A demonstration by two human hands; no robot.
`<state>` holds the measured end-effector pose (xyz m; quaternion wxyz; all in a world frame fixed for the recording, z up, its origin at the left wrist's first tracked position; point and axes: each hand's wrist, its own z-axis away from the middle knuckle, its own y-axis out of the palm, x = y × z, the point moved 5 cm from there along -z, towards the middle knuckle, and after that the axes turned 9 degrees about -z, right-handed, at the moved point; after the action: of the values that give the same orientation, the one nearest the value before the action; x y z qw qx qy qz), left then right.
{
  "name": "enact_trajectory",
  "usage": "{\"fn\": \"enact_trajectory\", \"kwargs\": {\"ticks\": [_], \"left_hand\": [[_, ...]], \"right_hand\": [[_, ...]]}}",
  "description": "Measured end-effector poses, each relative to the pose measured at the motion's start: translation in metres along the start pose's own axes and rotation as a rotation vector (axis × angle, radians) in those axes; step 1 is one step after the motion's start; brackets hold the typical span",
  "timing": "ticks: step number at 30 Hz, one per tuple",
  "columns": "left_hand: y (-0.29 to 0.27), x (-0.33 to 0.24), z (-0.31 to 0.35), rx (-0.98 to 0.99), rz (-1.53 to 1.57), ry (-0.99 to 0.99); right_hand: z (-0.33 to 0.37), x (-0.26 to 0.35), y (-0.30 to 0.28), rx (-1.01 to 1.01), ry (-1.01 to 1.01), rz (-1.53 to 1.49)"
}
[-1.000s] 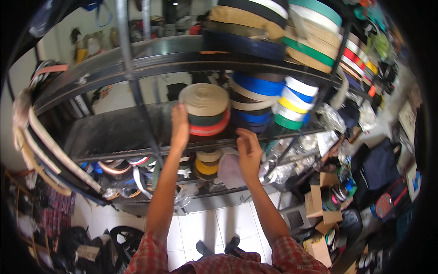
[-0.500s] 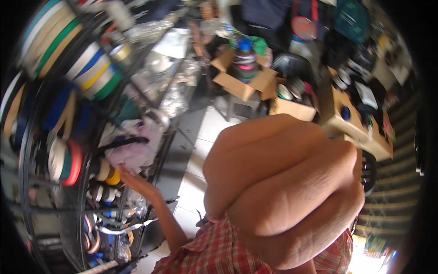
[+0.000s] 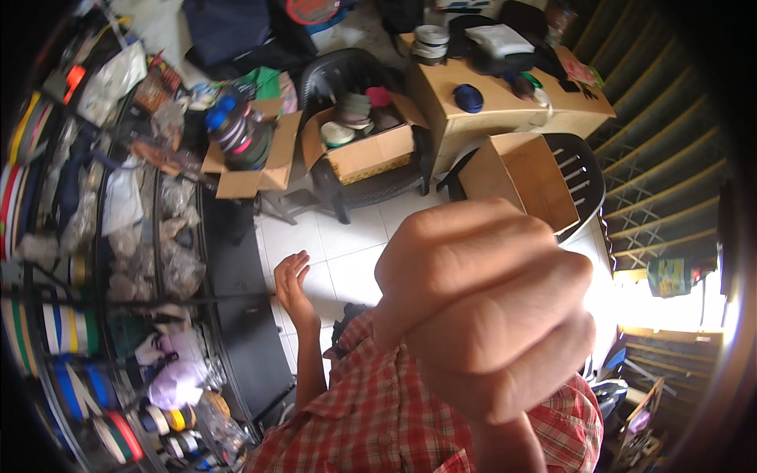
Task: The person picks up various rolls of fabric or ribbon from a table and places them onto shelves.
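An open tan carton [image 3: 495,175] stands on a slatted black chair [image 3: 597,177], just above our right hand [image 3: 485,307] in view; it looks light and stiff-walled, though likely to crease, and we judge the upper rim the surest hold. We see that hand curled into a fist, its contents impossible to tell, while our left hand [image 3: 293,288], loosely open and bare, hangs beside a dark panel [image 3: 236,315]. Behind the carton, a cluttered worktop [image 3: 441,87] blocks the far side, with a roll-filled box [image 3: 371,162] well to the left.
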<state>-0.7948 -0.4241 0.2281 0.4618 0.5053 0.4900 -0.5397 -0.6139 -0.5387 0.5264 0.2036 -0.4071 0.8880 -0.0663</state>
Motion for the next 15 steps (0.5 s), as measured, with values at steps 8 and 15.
{"fn": "enact_trajectory", "kwargs": {"ticks": [8,15], "left_hand": [[0.135,-0.042,-0.047,0.373,-0.087,0.067],[0.186,0.003,-0.128,0.631,0.193,-0.206]], "right_hand": [[0.043,-0.055,-0.041,-0.593,0.564,-0.4],[0.207,-0.131,0.004,-0.032,1.449,-0.384]]}}
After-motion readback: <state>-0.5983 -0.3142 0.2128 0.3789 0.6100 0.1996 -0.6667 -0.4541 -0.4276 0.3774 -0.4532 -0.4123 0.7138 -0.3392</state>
